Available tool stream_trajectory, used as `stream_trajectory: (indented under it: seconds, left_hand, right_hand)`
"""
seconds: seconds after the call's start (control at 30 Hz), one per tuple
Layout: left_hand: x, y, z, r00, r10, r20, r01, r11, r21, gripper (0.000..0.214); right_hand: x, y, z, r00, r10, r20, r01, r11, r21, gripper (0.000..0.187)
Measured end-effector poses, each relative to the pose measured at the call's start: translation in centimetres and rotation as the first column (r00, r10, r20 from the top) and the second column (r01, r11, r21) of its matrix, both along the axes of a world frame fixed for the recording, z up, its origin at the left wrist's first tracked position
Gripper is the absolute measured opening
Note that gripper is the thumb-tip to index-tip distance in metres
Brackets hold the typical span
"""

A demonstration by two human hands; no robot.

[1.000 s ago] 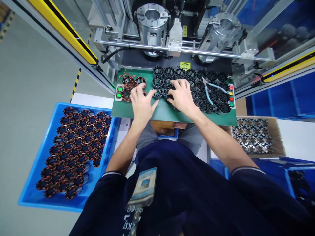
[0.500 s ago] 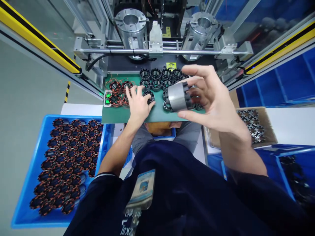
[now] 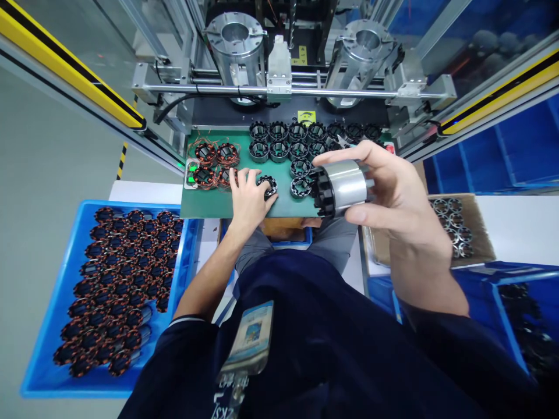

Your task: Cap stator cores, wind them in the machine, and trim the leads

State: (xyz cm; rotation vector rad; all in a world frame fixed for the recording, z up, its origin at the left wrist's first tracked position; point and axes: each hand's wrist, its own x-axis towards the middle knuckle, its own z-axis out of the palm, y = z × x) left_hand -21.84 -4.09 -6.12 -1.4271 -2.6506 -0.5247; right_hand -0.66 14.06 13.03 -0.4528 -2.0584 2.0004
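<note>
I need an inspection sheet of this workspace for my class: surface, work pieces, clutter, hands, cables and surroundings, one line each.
Surface: green board, bearing rows of ring-shaped cores.
Work pieces: unwound cores with black ends; four copper-wound cores at the board's left end.
Clutter: pliers, mostly hidden behind the right hand.
Hands: right hand holds a silver core sideways, raised above the board; left hand has its fingers at a small core.
Cables: black cable near the metal rod.
Surroundings: blue tray of wound cores, left; cardboard box of silver rings, right.
</note>
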Motion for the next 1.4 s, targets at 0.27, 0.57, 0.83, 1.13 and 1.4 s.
stream_trajectory:
  seconds: [0.27, 0.57, 0.83, 1.13, 1.4]
  left_hand:
    - [0.0, -0.2, -3.7, 0.998, 0.043, 0.037, -0.046, 0.994, 0.100, 0.035]
    - [0.0, -0.3, -3.6, 0.998, 0.046, 0.048, -0.051, 0.992, 0.115, 0.029]
    - [0.1, -0.3, -3.5, 0.995, 0.054, 0.084, -0.065, 0.990, 0.126, 0.031]
    - [0.0, -0.5, -3.7, 0.995, 0.065, 0.079, -0.072, 0.993, 0.095, 0.035]
    - [0.2, -0.3, -3.6, 0.997, 0.067, 0.044, -0.073, 0.986, 0.148, 0.025]
  right_hand:
    - [-1.7, 0.4, 0.3, 1.000, 0.012, -0.026, -0.016, 0.985, -0.172, 0.056]
    - [-2.1, -0.2, 0.0, 1.000, -0.014, 0.018, 0.018, 0.968, -0.252, 0.048]
    - [-2.5, -0.5, -0.1, 0.999, -0.005, 0.053, 0.025, 0.925, -0.380, 0.043]
    - [-2.9, 1.2, -0.8, 0.992, 0.101, 0.070, -0.055, 0.876, -0.479, 0.072]
    - [-10.8, 17.5, 2.3, 0.986, -0.164, -0.024, 0.145, 0.783, 0.605, 0.071]
